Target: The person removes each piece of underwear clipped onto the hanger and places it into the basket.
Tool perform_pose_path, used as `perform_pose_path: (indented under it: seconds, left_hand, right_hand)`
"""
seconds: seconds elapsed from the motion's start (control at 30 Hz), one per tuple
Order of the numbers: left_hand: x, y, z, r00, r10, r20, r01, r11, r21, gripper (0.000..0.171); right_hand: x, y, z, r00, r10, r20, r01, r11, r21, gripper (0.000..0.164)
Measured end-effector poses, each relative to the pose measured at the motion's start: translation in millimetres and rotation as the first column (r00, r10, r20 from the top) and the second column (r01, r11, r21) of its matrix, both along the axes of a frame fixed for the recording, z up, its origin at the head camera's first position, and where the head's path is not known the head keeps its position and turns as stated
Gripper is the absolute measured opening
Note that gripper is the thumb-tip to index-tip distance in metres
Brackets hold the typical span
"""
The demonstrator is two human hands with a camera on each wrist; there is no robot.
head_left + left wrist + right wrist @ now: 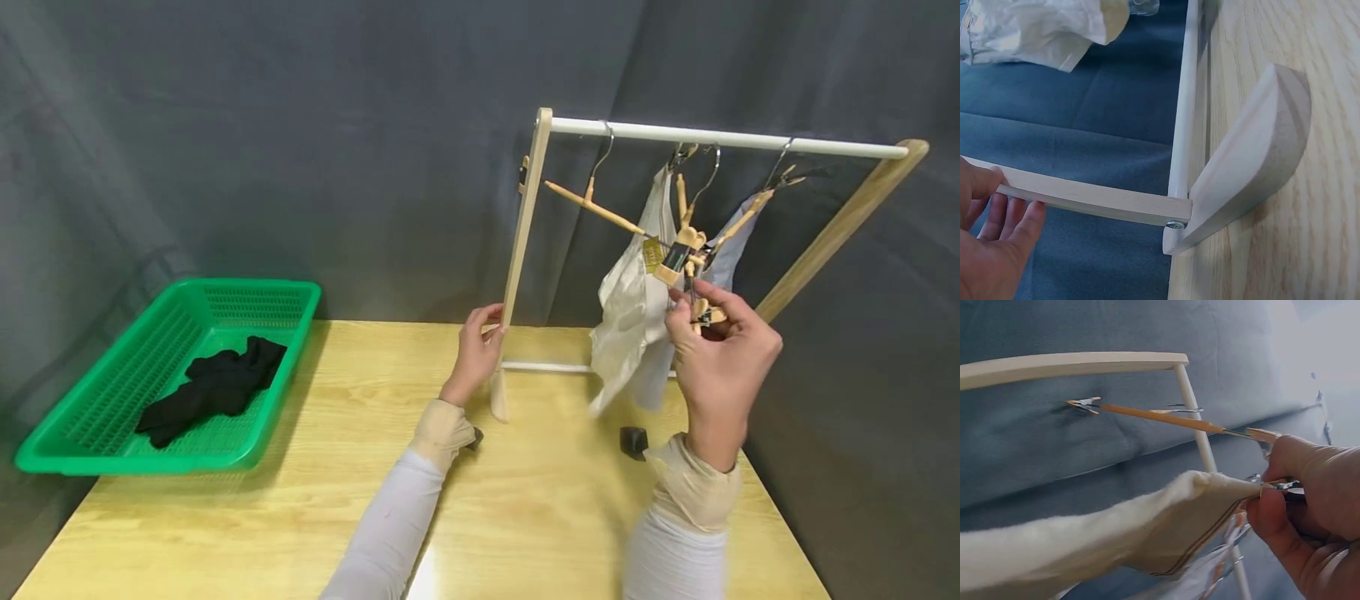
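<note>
My left hand [477, 354] grips the wooden upright [522, 242] of a small clothes rack, thumb on one side and fingers on the other in the left wrist view. Under the rack's white rail [735, 137], my right hand [723, 350] pinches a hanger clip [1288, 484] at the corner of a white cloth [1166, 525]. That cloth drapes down from the hangers in the head view, near a yellow tag [654, 254]. A wooden clip hanger [600, 212] slants from the rail towards the right hand. My fingers partly hide the clip.
A bluish cloth [731, 250] hangs further right on the rack. At the left of the table [360, 517] stands a green basket [288, 400] with black fabric [217, 387] in it. A small black object [633, 442] lies near the right wrist. Dark curtains surround the table.
</note>
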State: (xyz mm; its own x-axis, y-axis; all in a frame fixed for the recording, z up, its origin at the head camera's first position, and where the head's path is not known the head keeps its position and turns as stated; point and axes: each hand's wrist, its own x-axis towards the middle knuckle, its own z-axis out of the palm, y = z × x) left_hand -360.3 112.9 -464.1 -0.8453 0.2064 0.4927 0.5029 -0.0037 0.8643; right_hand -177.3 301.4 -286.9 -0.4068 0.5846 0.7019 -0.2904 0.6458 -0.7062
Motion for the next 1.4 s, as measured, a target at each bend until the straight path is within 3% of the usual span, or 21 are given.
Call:
perform_pose_path:
  seconds: [0.2,0.43,0.6,0.87,1.13,1.23,1.4]
  left_hand:
    - [-3.9,0,3.0,1.0,-0.005,-0.001,0.005,1.0,0.017,0.037]
    - [1.5,-1,2.3,1.0,-0.012,0.014,0.012,1.0,0.001,0.037]
    - [0.5,0,2.1,1.0,-0.019,0.008,0.019,1.0,0.013,0.036]
    - [1.8,-1,2.1,1.0,-0.011,0.017,0.011,0.999,0.031,0.037]
    - [2.0,0,2.7,1.0,-0.027,-0.003,0.027,0.999,0.029,0.037]
    - [2.2,-1,1.8,1.0,-0.027,0.016,0.027,0.999,0.029,0.037]
    - [0.5,-4,1.1,0.999,-0.031,0.033,0.029,0.999,0.043,0.038]
  right_hand:
    - [1.0,2,-21.8,0.996,0.084,0.022,-0.083,0.996,-0.032,0.024]
    - [8.5,14,-43.5,0.98,0.111,0.167,-0.107,0.994,-0.035,0.019]
    - [14.8,22,-45.2,0.967,0.177,0.185,-0.165,0.983,-0.077,0.019]
    - [29.6,40,-48.1,0.939,0.086,0.334,-0.09,0.996,-0.003,0.014]
    - [51.3,45,-40.3,0.897,0.109,0.429,-0.081,0.993,-0.082,0.019]
    - [58.0,45,-39.4,0.877,0.091,0.472,-0.072,0.996,-0.06,0.02]
    - [58.7,44,-39.0,0.857,0.117,0.501,-0.125,0.992,-0.019,0.022]
